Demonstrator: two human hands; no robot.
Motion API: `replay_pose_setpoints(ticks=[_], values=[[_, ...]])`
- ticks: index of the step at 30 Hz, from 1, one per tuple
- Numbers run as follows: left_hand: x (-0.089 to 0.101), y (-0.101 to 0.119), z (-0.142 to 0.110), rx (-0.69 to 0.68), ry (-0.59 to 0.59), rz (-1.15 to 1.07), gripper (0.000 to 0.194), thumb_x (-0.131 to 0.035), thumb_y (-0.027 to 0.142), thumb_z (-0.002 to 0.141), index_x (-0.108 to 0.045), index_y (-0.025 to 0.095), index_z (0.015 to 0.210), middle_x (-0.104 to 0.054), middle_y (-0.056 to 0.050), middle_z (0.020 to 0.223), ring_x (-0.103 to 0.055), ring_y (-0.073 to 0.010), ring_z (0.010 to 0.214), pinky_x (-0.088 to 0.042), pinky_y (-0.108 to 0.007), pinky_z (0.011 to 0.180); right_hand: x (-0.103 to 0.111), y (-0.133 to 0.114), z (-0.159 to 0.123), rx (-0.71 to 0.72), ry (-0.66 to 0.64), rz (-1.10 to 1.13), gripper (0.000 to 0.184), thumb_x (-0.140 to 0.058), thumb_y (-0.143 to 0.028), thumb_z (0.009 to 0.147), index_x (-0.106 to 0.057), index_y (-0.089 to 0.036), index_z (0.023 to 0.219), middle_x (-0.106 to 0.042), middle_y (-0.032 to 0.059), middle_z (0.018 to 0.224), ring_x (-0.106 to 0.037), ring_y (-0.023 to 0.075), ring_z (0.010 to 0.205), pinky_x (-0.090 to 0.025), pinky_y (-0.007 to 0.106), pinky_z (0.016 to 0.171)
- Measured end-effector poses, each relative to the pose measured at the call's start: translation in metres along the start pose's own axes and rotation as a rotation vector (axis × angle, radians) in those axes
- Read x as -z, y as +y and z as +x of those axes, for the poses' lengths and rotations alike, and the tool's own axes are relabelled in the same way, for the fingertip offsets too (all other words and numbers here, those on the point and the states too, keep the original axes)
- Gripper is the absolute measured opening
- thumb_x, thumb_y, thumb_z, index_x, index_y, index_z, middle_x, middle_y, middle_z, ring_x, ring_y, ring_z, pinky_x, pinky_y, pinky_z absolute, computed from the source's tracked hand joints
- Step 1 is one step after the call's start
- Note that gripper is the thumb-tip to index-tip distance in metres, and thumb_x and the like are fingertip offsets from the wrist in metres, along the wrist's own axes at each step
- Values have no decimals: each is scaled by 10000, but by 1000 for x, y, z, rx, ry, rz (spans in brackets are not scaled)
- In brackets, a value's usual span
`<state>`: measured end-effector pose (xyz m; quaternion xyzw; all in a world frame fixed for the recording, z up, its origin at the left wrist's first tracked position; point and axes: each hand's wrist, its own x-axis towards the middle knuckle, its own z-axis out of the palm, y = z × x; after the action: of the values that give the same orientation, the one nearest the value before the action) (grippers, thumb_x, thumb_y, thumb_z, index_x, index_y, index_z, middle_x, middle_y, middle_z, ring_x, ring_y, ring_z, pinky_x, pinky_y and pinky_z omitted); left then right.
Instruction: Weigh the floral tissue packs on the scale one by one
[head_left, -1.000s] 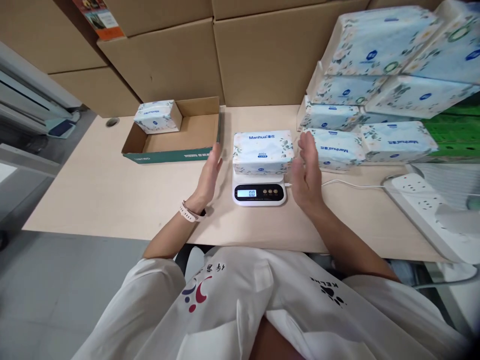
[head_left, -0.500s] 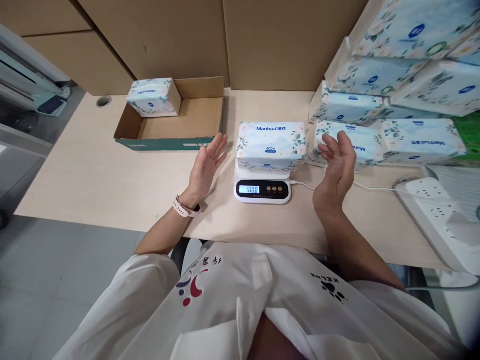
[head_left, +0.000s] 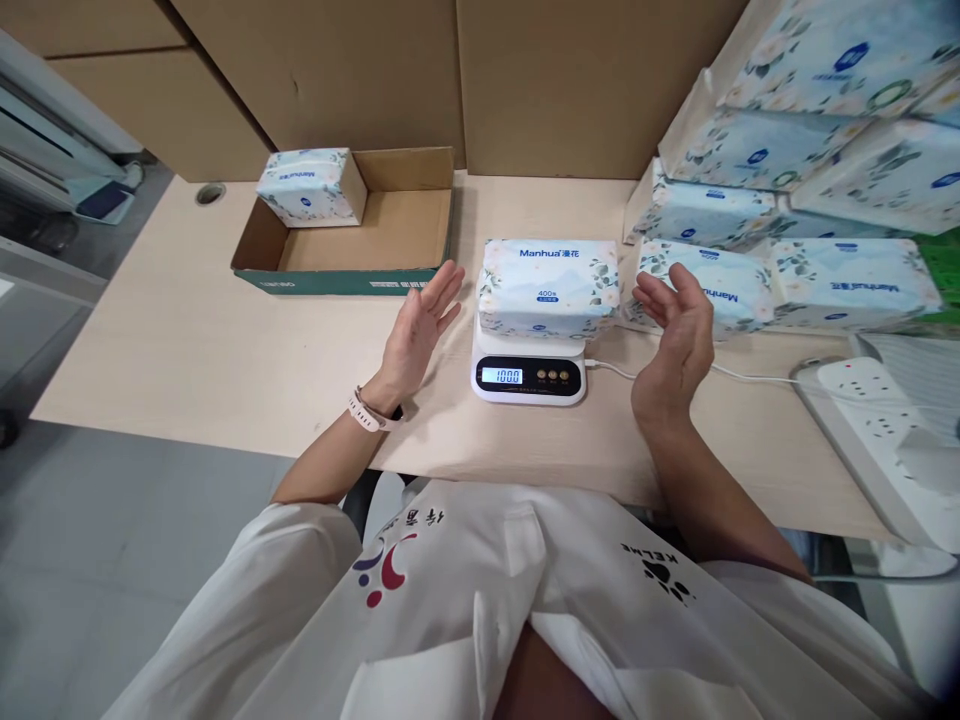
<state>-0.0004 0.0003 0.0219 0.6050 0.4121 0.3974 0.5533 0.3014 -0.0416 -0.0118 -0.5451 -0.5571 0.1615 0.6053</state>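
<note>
A pack of tissues (head_left: 549,285) with blue floral print rests on a white digital scale (head_left: 529,392), whose lit display shows 100.0. My left hand (head_left: 417,335) hovers to the left of the pack, palm turned inward, fingers stretched out and holding nothing. On the other side, my right hand (head_left: 675,340) is raised with its fingers loosely curved and apart, nothing in it. Neither hand touches the pack on the scale. Behind my right hand lies another tissue pack (head_left: 739,290), partly covered by the fingers.
A shallow cardboard box (head_left: 337,282) at the left holds one tissue pack (head_left: 311,188). More packs are stacked (head_left: 795,145) at the right. A white cable (head_left: 750,377) runs from the scale towards a power strip (head_left: 874,415). Cardboard panels (head_left: 600,90) stand along the back.
The view has shifted very slightly. Both hands stay apart at the two sides of the pack, and the scale still reads 100.0.
</note>
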Motion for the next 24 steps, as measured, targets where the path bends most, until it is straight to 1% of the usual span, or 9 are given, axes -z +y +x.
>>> replay_pose_setpoints(ticks=[3,5,8,12,17,21,24], values=[[-1,0,0,-6,3,-29,914,-226,905,978,-422,359,1685,-352,-2,1841,-227,-300,1755,-301,-535,1407,0,-1,0,-5,10,12,733,-333,-739,1047,-599,-233,1506,-733,200,1449,-735,351,1358,-520,649,1218],[-1,0,0,1,8,-20,920,-228,908,972,-428,355,1680,-355,-5,1839,-234,-293,1754,-309,-529,1405,-1,0,0,6,5,38,717,-351,-723,1055,-605,-227,1505,-734,202,1445,-734,352,1361,-523,647,1220],[-2,1,0,6,7,4,937,-229,926,960,-432,358,1678,-362,-5,1836,-242,-286,1752,-323,-511,1402,-1,2,0,7,-2,37,728,-356,-746,1048,-612,-235,1498,-744,191,1433,-740,346,1353,-534,636,1217],[-2,1,-1,-17,-2,-14,942,-260,933,957,-457,345,1666,-382,-15,1828,-264,-305,1745,-319,-514,1406,-1,2,0,-15,1,22,743,-355,-771,1040,-629,-241,1483,-760,193,1416,-764,343,1309,-561,616,1182],[-2,-2,-1,-34,-17,-75,880,-307,885,992,-491,323,1643,-407,-34,1815,-279,-325,1738,-301,-532,1412,-1,4,-2,-4,-13,98,658,-417,-699,1074,-660,-236,1473,-772,190,1396,-788,315,1242,-595,572,1132],[-1,-7,-1,-56,-26,-142,846,-318,868,1010,-534,319,1616,-443,-41,1795,-270,-341,1739,-279,-554,1418,-1,7,-3,-50,-18,117,705,-434,-749,1057,-670,-222,1461,-776,172,1382,-779,291,1240,-588,560,1146],[0,-11,0,-70,-46,-157,833,-320,878,1010,-553,345,1606,-486,-14,1769,-260,-343,1742,-237,-568,1434,-1,7,-3,-67,-18,108,705,-435,-765,1053,-674,-237,1453,-773,156,1383,-780,280,1224,-584,562,1152]])
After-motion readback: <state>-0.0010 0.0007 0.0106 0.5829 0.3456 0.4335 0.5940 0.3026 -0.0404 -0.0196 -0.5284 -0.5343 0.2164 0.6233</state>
